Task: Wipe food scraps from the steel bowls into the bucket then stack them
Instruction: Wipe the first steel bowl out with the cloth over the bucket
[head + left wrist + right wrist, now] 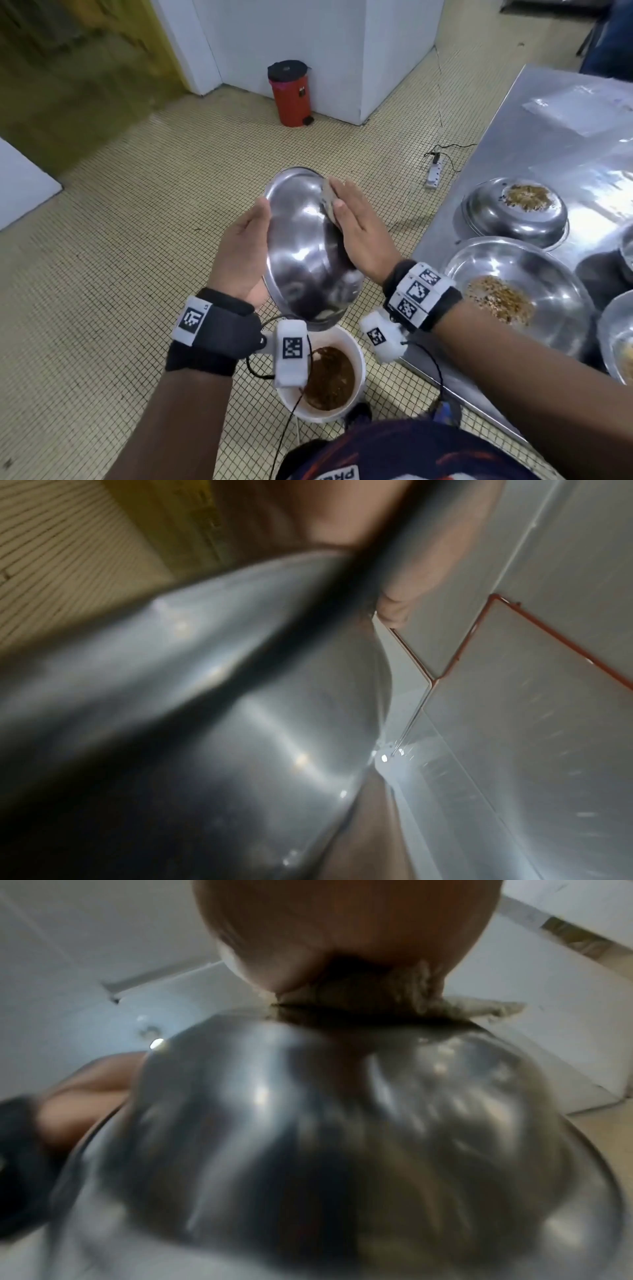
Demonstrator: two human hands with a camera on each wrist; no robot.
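The left hand (245, 251) cradles the bowl (305, 246) from behind, palm and straight fingers flat against its outer wall, thumb near the rim; the fingers do not curl round it. The right hand (356, 233) presses a rag (329, 202) against the bowl's inside near the upper rim, fingers straight and laid flat over the cloth. The right wrist view shows the rag (394, 999) bunched under the palm at the steel edge.

The bowl is tilted steeply, its mouth facing right and down, held in the air off the surface's front left corner, directly above the bucket (356, 346) on the floor. The bucket already holds brown slop.

The step in hand looks like wiping: the rag sits high, and the bowl's inside appears nearly clear of scraps. The next move probably calls for a downward sweep toward the lower rim so that anything loosened drops into the bucket, with the left palm bracing against the push. Then the bowl can go to be stacked.

On the surface, two more bowls (520, 294) with scraps wait near the left edge, and an upturned one (513, 212) carries scraps on its base.
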